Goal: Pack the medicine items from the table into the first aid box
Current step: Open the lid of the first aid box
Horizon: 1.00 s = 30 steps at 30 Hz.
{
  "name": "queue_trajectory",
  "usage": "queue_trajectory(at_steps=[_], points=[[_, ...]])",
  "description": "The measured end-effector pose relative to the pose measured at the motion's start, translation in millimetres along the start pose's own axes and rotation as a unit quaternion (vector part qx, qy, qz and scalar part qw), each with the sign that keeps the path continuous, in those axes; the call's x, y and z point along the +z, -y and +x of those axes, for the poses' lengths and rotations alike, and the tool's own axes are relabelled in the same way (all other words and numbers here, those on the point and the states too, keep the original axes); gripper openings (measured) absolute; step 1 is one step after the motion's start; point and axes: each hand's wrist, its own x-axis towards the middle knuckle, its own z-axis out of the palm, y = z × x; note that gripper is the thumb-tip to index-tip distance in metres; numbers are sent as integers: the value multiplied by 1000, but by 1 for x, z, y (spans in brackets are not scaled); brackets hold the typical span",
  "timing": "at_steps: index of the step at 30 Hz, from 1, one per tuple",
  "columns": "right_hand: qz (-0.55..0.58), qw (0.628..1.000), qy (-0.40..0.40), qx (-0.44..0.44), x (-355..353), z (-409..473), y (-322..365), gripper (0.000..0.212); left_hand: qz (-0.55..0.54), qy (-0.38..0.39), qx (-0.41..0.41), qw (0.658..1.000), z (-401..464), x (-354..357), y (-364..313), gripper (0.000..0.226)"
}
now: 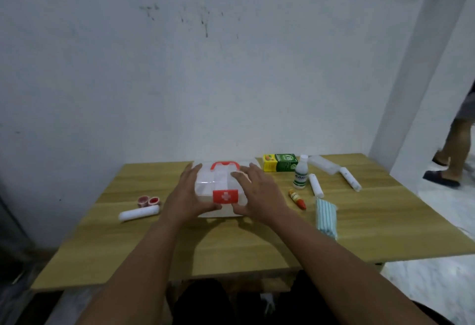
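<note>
The first aid box [218, 183] is clear plastic with a red handle and a red latch bearing a white cross; its lid is down. My left hand [186, 193] lies against its left side and my right hand [257, 193] against its right side, thumbs near the latch. Left of the box lie a white roll [138, 212] and two small red-capped jars [148, 200]. To the right are a green and yellow carton [280, 162], a white bottle [301, 175], a white tube [316, 185], a small red-tipped tube [297, 199] and a pack of striped masks [326, 218].
The wooden table [231, 247] stands against a white wall. Another white roll [350, 178] and a clear packet [322, 164] lie at the back right. A person's legs [455, 149] stand on the floor beyond the table's right edge.
</note>
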Motion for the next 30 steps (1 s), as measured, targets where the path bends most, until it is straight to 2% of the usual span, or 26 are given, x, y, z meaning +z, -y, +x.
queue_trajectory(at_steps=[4, 8, 12, 20, 24, 30], points=[[-16, 1000, 9, 2, 0, 4, 3, 88, 19, -27, -5, 999, -1, 5, 0, 116], [-13, 1000, 0, -2, 5, 11, 4, 85, 38, -36, -18, 998, 3, 8, 7, 121], [-4, 1000, -7, -23, 11, 8, -3, 92, 42, -49, -22, 998, 2, 10, 4, 121], [173, 978, -109, -43, 10, 14, -17, 35, 23, -59, -37, 997, 2, 17, 6, 118], [292, 949, -116, -22, 17, 15, -18, 27, 22, -66, -38, 997, 3, 19, 11, 121], [297, 949, -105, -11, -5, 26, -18, 26, -13, -79, -29, 996, 7, 20, 11, 143]])
